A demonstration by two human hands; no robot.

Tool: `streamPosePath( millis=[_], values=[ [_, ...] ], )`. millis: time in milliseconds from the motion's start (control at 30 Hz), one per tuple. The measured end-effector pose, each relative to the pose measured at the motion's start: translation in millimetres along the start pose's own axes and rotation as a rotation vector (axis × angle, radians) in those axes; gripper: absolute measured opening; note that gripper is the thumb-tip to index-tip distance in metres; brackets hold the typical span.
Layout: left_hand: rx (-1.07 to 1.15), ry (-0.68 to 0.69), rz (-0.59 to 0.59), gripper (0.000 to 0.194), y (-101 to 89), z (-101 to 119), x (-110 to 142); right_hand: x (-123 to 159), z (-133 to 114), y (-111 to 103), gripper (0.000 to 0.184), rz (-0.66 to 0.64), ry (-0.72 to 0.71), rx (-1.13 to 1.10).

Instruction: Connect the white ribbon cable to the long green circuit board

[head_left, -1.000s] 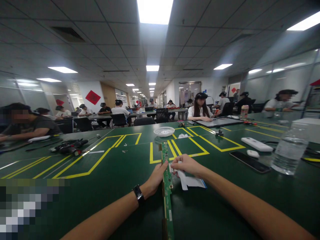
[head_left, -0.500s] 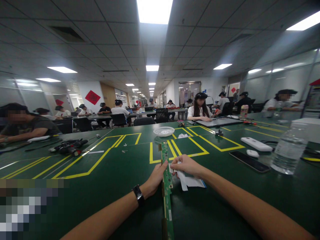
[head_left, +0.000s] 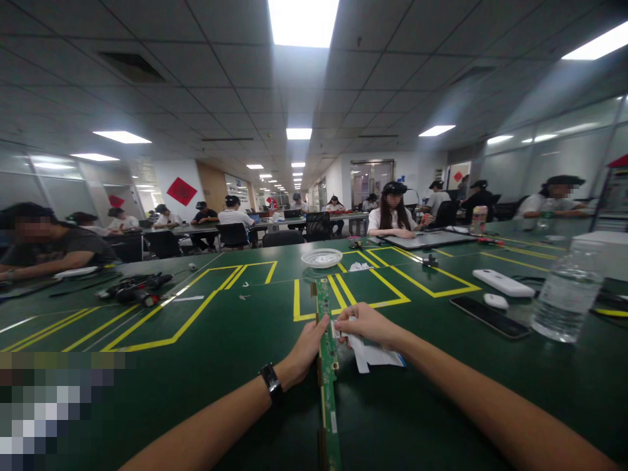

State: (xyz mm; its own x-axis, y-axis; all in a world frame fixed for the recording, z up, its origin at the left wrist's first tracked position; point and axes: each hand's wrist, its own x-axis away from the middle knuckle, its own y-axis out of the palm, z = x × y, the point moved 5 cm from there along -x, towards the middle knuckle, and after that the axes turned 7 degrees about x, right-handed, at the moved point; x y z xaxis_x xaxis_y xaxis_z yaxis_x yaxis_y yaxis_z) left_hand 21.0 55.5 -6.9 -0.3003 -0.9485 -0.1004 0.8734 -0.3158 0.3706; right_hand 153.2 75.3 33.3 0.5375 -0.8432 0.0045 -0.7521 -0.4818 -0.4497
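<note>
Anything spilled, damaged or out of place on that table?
I see no spill or clear damage. Slightly untidy: crumpled white scraps lie loose beside the white basket, and the white ribbon cable at the right hand looks bent rather than straight.

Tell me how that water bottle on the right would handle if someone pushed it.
The bottle looks like thin clear plastic, so its sides would probably give under the fingers. It stands upright and is tall for its base, so a push high up might tip it. Its rounded body suggests it could roll if it fell.
</note>
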Motion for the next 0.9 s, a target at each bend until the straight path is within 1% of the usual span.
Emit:
streamPosePath(
  millis=[133,300,567,667,900],
  values=[
    [-0.008,0.005,-0.024,0.051,3.0,3,2,0,0,0,0.031,0.007,0.003,0.008],
    [-0.058,-0.007,-0.019,0.05,5.5,5,5,-2,4,2,0.028,0.004,0.017,-0.014],
    [-0.096,-0.014,-0.077,0.055,11.3,12,12,0,1,2,0.028,0.011,0.014,0.038],
    [-0.095,-0.004,-0.088,0.058,10.3,11,12,0,1,4,0.027,0.028,0.011,0.048],
    [-0.101,-0.013,-0.062,0.053,3.5,5,7,1,-3,8,0.026,0.083,-0.021,0.012]
  ],
)
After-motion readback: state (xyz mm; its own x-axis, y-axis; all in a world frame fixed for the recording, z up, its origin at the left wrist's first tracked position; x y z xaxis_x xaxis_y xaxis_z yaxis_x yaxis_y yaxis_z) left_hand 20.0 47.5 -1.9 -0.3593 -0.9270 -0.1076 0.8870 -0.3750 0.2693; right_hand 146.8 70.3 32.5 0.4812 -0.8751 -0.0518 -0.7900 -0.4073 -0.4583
